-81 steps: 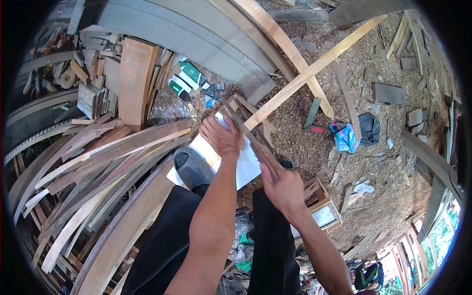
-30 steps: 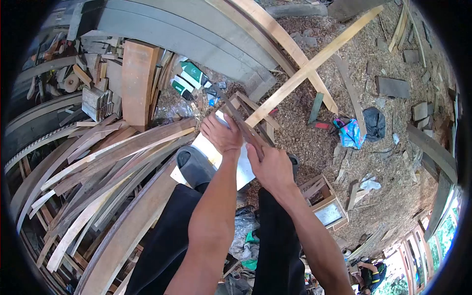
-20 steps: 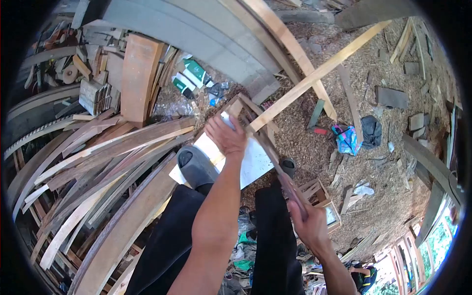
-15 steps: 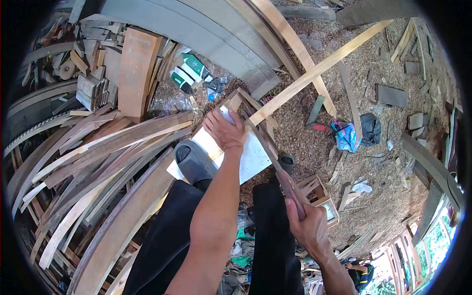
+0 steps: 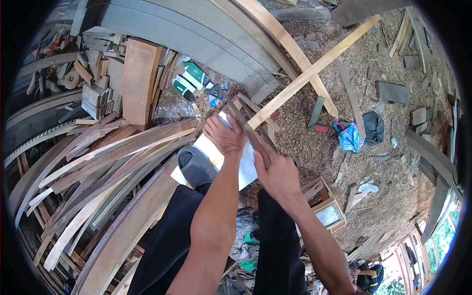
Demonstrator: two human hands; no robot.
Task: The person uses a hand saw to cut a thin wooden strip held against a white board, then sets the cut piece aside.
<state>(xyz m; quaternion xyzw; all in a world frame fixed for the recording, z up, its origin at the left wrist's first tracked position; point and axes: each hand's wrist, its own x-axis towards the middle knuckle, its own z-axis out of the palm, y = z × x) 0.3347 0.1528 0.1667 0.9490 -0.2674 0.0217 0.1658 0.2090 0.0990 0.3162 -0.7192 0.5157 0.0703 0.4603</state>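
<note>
At the centre of the frame, a dark narrow wooden strip [image 5: 246,130] runs diagonally from upper left down toward lower right, lying across a small wooden frame [image 5: 255,115] that props on a white board [image 5: 246,167]. The right hand [image 5: 276,173] is clenched around the strip's lower end, thumb up along it, while the left hand [image 5: 223,135] sits just left of the strip's middle, fingers curled over the frame's edge and touching the strip (whether it grips the strip or only steadies the frame, I cannot tell). As for progress: the strip looks laid against the frame but not fixed, no fastener or tool shows, so I judge the fitting is mid-way, with seating and fastening left. A long pale batten [image 5: 314,69] leans from the frame to the upper right. A grey shoe [image 5: 194,167] rests on the board's left edge. Curved planks [image 5: 98,167] crowd the left; wood shavings [image 5: 373,162] cover the ground at right.
</note>
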